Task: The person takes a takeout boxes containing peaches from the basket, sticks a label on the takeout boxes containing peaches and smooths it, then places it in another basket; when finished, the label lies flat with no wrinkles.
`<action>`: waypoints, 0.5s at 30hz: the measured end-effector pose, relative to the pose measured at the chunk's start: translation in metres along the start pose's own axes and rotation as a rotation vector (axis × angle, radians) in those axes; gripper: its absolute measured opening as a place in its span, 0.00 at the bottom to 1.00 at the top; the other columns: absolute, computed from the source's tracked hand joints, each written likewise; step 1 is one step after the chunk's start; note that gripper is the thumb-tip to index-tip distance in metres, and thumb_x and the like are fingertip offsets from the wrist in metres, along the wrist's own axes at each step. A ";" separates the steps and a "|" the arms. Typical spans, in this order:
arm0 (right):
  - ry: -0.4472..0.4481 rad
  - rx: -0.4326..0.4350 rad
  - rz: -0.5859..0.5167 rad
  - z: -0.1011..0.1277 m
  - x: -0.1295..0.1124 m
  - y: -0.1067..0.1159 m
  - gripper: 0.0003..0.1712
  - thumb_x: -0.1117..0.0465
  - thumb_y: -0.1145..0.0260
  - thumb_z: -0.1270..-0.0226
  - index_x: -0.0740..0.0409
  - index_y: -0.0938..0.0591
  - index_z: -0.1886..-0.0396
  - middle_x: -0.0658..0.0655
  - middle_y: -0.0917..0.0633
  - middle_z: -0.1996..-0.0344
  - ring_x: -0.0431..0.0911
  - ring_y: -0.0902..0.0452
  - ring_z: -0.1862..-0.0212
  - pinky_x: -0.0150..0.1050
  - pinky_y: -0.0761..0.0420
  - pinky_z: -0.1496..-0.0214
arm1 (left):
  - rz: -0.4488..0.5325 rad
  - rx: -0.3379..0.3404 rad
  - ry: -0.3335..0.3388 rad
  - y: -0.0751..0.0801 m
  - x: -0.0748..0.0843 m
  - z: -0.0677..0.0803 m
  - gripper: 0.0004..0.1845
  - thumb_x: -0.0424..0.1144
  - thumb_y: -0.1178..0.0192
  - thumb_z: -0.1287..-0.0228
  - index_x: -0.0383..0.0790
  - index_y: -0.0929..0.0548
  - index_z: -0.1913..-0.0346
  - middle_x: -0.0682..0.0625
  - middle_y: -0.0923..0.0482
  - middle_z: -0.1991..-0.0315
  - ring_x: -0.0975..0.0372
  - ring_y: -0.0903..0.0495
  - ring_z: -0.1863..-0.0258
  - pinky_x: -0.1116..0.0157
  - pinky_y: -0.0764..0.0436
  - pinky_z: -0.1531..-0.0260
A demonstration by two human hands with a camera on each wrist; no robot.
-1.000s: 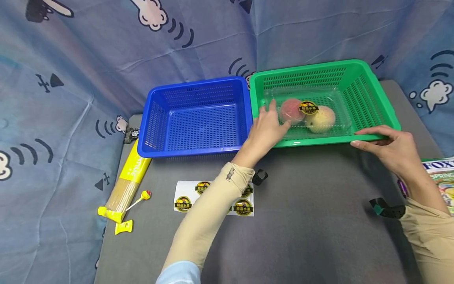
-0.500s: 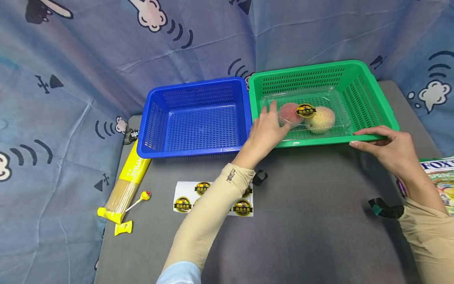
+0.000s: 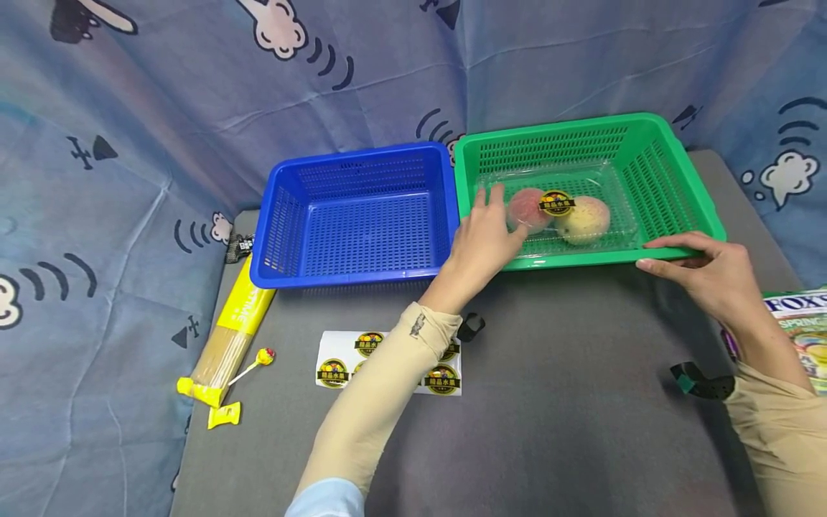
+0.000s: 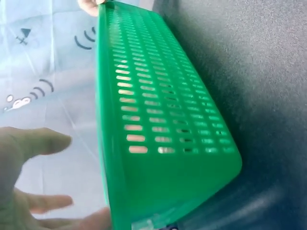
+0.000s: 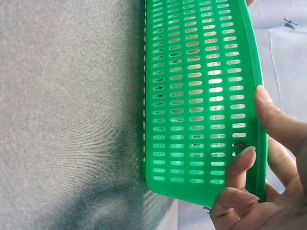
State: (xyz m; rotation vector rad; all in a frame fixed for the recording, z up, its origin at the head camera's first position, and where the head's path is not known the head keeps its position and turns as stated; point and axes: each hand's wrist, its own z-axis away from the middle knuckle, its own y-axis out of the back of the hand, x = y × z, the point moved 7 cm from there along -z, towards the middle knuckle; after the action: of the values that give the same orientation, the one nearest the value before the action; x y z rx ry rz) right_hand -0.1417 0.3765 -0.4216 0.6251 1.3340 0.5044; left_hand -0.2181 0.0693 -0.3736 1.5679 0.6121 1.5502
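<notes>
The left hand (image 3: 481, 240) is over the near-left corner of the green basket (image 3: 672, 251), fingers spread and loose, reaching in over the rim toward the clear tray (image 3: 620, 215) inside. No grip there: the left wrist view shows the left hand (image 4: 29, 191) open, fingers apart, just beside the basket's (image 4: 163, 124) outer wall, and whether the fingertips touch the tray I cannot tell.

Over on the other side, the right hand (image 3: 707, 273) has the basket's near-right corner. The right wrist view makes it plain: the right hand (image 5: 259, 177) pinches the rim of the basket (image 5: 192, 96), thumb along the top edge, fingers (image 5: 240, 165) curled against the slotted outer wall.

The basket sits on the grey bench (image 3: 568, 402), towards the back on the right, touching the blue basket (image 3: 352, 215) on its left. In the tray lie a pink peach (image 3: 525, 208) and a paler yellow one (image 3: 584, 219), side by side, with a round black-and-yellow sticker (image 3: 557, 202) on the lid between them.

Nearer the person, a sticker sheet (image 3: 342, 362) lies partly under the left sleeve (image 3: 375, 402). At the bench's left edge there is a pack of spaghetti (image 3: 235, 327) with a lollipop (image 3: 261, 357) beside it. At the far right edge, a printed box (image 3: 801, 323) pokes into view.
</notes>
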 end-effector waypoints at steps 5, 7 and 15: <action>-0.012 -0.019 0.054 0.002 -0.004 0.000 0.26 0.44 0.25 0.30 0.50 0.15 0.38 0.23 0.18 0.68 0.24 0.21 0.70 0.28 0.27 0.70 | 0.076 0.103 -0.113 0.017 -0.007 0.008 0.38 0.46 0.36 0.24 0.42 0.38 0.18 0.39 0.38 0.18 0.49 0.10 0.51 0.55 0.11 0.50; 0.002 -0.018 0.121 0.004 -0.010 0.001 0.28 0.43 0.27 0.28 0.53 0.17 0.36 0.36 0.13 0.77 0.28 0.21 0.75 0.33 0.30 0.73 | 0.092 0.143 -0.151 0.025 -0.013 0.012 0.37 0.46 0.36 0.24 0.42 0.37 0.18 0.39 0.37 0.19 0.49 0.12 0.45 0.55 0.12 0.46; 0.200 0.309 0.280 0.025 -0.062 0.007 0.34 0.46 0.32 0.23 0.58 0.22 0.26 0.69 0.24 0.29 0.52 0.17 0.51 0.50 0.27 0.57 | -0.063 0.200 -0.171 0.048 -0.041 0.028 0.39 0.57 0.39 0.24 0.50 0.38 0.16 0.45 0.40 0.16 0.51 0.37 0.19 0.49 0.30 0.24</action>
State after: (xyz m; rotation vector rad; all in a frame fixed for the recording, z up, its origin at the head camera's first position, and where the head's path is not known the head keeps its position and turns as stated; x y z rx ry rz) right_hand -0.1273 0.3378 -0.3689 1.0477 1.5372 0.6039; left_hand -0.2056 0.0039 -0.3553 1.7917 0.7306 1.3248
